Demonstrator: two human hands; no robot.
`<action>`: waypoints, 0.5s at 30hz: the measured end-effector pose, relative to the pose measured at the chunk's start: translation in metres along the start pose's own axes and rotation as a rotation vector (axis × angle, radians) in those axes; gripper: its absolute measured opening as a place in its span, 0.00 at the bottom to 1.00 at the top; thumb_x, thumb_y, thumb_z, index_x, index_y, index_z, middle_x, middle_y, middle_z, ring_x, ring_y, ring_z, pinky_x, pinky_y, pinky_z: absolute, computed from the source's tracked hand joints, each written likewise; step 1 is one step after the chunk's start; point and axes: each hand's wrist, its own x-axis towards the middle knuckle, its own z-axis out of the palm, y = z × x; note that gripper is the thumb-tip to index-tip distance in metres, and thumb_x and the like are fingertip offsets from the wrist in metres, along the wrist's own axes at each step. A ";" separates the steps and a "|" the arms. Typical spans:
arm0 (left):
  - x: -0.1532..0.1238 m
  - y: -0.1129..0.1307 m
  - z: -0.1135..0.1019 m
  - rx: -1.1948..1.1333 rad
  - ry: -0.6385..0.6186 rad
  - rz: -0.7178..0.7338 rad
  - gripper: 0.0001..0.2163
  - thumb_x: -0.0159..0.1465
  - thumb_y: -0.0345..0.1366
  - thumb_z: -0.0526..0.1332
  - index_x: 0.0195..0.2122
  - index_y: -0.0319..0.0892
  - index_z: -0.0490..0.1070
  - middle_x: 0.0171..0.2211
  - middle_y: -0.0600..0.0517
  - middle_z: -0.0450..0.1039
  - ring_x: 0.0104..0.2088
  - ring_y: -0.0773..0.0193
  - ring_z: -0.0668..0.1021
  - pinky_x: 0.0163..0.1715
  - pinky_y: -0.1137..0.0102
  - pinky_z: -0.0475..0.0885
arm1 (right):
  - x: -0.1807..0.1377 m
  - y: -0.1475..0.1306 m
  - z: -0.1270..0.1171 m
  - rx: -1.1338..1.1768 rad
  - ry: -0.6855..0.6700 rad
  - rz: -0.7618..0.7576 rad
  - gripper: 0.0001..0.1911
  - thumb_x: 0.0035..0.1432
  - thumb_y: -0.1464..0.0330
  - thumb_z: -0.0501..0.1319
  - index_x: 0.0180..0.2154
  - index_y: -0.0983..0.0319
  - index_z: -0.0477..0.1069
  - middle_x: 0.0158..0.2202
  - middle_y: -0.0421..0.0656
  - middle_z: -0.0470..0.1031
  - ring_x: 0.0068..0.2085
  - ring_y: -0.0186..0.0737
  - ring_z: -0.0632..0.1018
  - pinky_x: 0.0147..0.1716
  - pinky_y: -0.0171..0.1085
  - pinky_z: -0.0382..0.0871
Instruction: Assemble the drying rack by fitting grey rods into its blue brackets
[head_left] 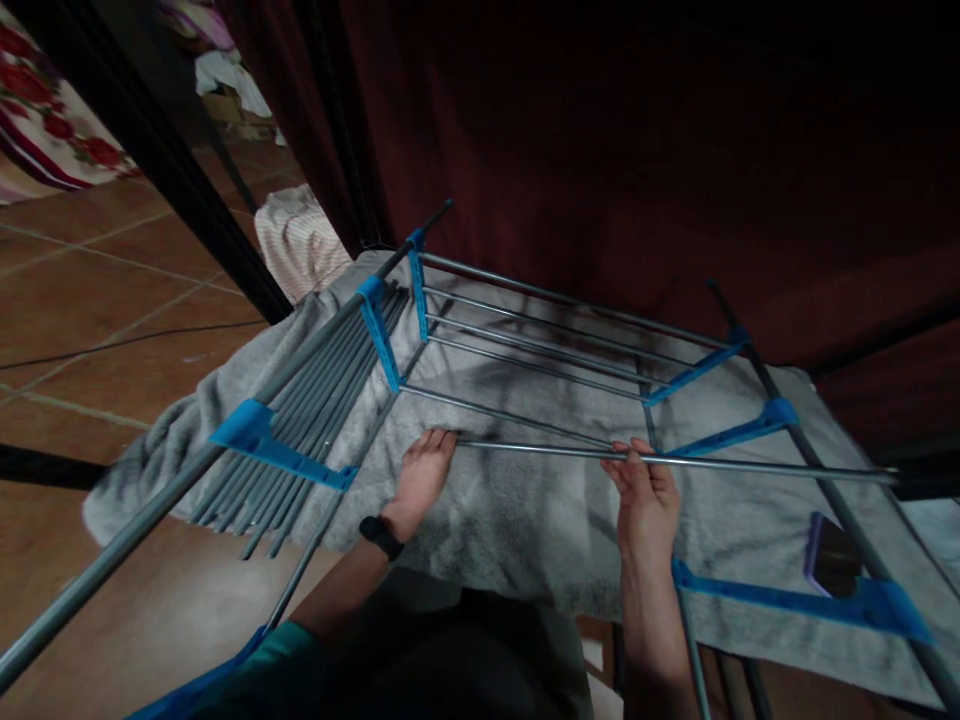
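My left hand [429,468], with a dark band on its wrist, is closed around the left end of a grey metal tube [540,449]. Farther along the same tube, my right hand [645,490] grips it with thumb and fingers. The tube lies nearly level across the inside of a half-built rack, its right end passing over the rack's right-hand pole [806,445]. Blue plastic brackets [289,450] sit on the rack's poles. Behind the held tube, several thinner crossbars [525,340] span between the far left and far right brackets.
A row of loose grey tubes [315,390] lies at the left on a grey blanket [487,520]. A phone in a purple case [832,555] rests at the right. Dark red curtain [600,150] hangs behind, and black posts [150,150] stand at the left over tiled floor.
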 end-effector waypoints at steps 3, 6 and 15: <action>-0.003 -0.013 -0.002 -0.025 0.042 -0.034 0.19 0.66 0.24 0.49 0.54 0.40 0.71 0.48 0.42 0.75 0.51 0.52 0.74 0.51 0.60 0.70 | 0.000 -0.005 0.005 0.026 -0.015 0.011 0.19 0.56 0.57 0.68 0.47 0.58 0.74 0.42 0.42 0.81 0.36 0.37 0.80 0.46 0.47 0.77; -0.005 -0.028 -0.004 -0.006 0.086 -0.069 0.20 0.65 0.24 0.48 0.53 0.39 0.72 0.49 0.42 0.75 0.53 0.51 0.73 0.53 0.61 0.69 | 0.000 -0.008 0.009 0.039 -0.016 0.015 0.19 0.56 0.56 0.68 0.47 0.57 0.74 0.42 0.42 0.81 0.36 0.37 0.80 0.46 0.48 0.77; 0.004 -0.060 -0.013 -0.203 0.165 -0.362 0.16 0.66 0.35 0.53 0.49 0.38 0.75 0.42 0.42 0.74 0.36 0.54 0.77 0.38 0.61 0.73 | 0.006 -0.017 0.016 0.158 -0.002 0.043 0.20 0.52 0.56 0.70 0.44 0.57 0.73 0.37 0.40 0.80 0.35 0.38 0.80 0.41 0.45 0.79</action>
